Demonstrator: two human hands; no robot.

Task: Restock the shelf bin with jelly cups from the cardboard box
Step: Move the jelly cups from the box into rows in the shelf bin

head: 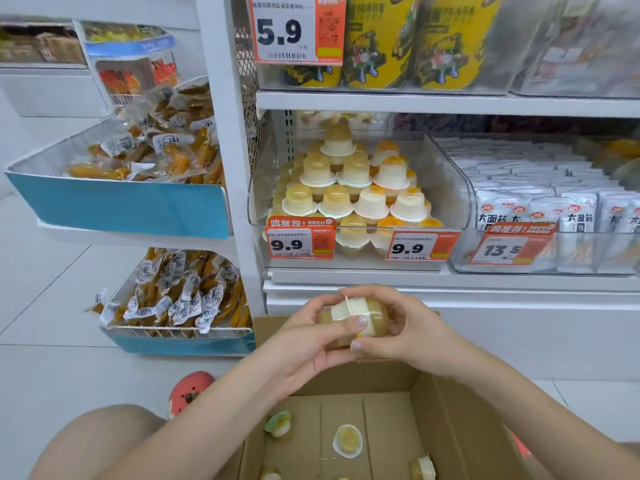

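Your left hand [308, 336] and right hand [403, 329] both grip two jelly cups [356, 315] above the box [446, 410]; the bin's [450, 174] tags [299, 242] read 9.9.

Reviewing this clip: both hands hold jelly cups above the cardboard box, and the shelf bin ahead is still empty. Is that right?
Not quite. The head view shows the shelf bin already stacked high with jelly cups, not empty. The rest holds: the left hand and right hand hold jelly cups between them above the cardboard box.
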